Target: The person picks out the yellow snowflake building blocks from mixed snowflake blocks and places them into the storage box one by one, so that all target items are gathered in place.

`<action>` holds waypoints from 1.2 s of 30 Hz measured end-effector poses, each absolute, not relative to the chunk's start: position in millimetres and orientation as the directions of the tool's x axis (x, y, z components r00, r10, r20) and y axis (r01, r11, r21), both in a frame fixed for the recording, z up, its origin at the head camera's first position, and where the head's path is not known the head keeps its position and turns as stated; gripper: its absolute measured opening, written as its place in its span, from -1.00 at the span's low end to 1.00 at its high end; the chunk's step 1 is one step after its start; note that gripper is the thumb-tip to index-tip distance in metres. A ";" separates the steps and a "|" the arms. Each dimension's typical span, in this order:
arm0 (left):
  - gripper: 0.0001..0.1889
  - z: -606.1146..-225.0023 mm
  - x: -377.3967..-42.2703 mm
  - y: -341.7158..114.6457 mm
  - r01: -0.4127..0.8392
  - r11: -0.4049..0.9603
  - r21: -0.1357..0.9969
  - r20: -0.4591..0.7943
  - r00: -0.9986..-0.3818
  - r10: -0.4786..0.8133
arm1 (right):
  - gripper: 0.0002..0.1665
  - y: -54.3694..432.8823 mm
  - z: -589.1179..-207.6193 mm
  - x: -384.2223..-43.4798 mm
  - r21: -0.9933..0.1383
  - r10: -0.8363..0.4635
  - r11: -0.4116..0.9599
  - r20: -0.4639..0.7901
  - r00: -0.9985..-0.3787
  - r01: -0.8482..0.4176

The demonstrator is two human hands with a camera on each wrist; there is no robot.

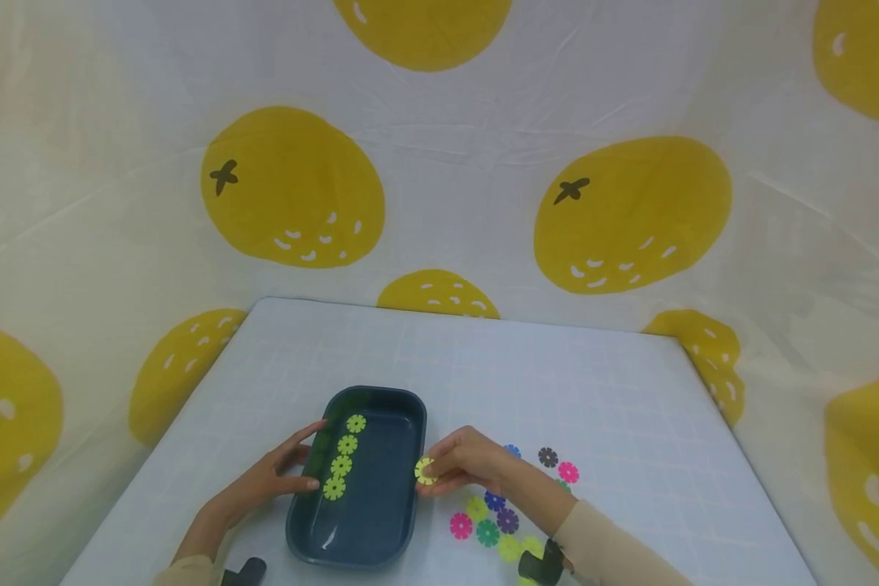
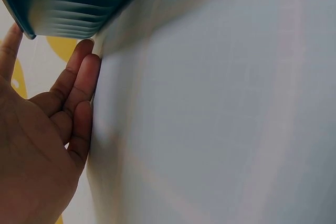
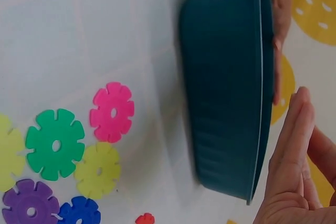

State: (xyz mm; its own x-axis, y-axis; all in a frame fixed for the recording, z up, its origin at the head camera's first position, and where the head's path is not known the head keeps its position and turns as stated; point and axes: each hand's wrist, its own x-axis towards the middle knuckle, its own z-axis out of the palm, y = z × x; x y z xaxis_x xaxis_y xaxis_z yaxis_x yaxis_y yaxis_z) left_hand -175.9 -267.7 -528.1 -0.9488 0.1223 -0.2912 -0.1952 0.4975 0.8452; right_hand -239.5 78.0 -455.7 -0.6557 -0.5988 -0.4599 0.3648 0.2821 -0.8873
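A dark blue-green tray (image 1: 373, 521) lies on the bench (image 1: 601, 391), its long sides running away from the person. Inside it, four yellow-green flower-shaped discs (image 1: 341, 465) form a single closely spaced row along the left side, from near the far end to past the middle.

The right grip (image 1: 463, 462) pinches another yellow-green disc (image 1: 421, 472) between thumb and fingers. This held disc is at the tray's right rim, overlapping it as seen from the head; whether it touches the rim cannot be told. In the right wrist view that hand is just beside the tray's edge, fingers drawn together.

The left grip (image 1: 277, 472) is spread and unclenched at the opposite side of the tray, index finger and thumb reaching to its left rim. The left wrist view shows the index fingertip on the rim and the other fingers loosely bent by the wall.

Outside the tray, right of it and partly under the right forearm, loose discs lie on the bench: a pink disc (image 1: 461, 526), a green disc (image 1: 487, 534), a purple disc (image 1: 508, 521), a dark grey disc (image 1: 548, 457), plus more in blue, pink and yellow-green.
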 end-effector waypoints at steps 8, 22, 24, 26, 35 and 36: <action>-0.02 -528.7 -176.4 -266.8 -0.206 0.485 0.850 -0.301 -0.946 0.125 | -0.78 63.0 -452.3 -235.8 -0.891 -0.631 0.292 -0.452 -0.630 0.346; -0.04 -529.7 -174.8 -267.5 -0.196 0.475 0.858 -0.290 -0.948 0.134 | -0.79 47.6 -449.8 -230.9 -0.883 -0.633 0.302 -0.467 -0.618 0.359; -0.04 -530.0 -175.1 -267.7 -0.193 0.477 0.857 -0.287 -0.949 0.133 | -0.82 44.8 -448.7 -230.9 -0.883 -0.635 0.307 -0.468 -0.615 0.356; -0.03 -530.0 -175.2 -267.8 -0.190 0.481 0.856 -0.285 -0.950 0.131 | -0.83 41.7 -447.3 -231.0 -0.882 -0.639 0.310 -0.470 -0.609 0.355; -0.04 -529.0 -175.2 -270.0 -0.184 0.463 0.867 -0.277 -0.950 0.142 | -0.78 29.6 -441.9 -231.2 -0.882 -0.676 0.323 -0.469 -0.568 0.344; -0.04 -529.0 -175.4 -270.1 -0.188 0.459 0.868 -0.280 -0.949 0.142 | -0.79 28.9 -441.4 -231.5 -0.878 -0.675 0.329 -0.475 -0.564 0.347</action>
State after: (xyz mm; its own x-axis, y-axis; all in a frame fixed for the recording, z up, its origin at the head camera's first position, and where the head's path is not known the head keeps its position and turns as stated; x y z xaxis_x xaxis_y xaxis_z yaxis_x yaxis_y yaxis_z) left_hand -175.4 -270.1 -529.0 -0.9494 0.1416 -0.2802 -0.1877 0.4594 0.8682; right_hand -231.5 28.9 -441.4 -0.5640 -0.6752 -0.4754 0.3470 0.3286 -0.8784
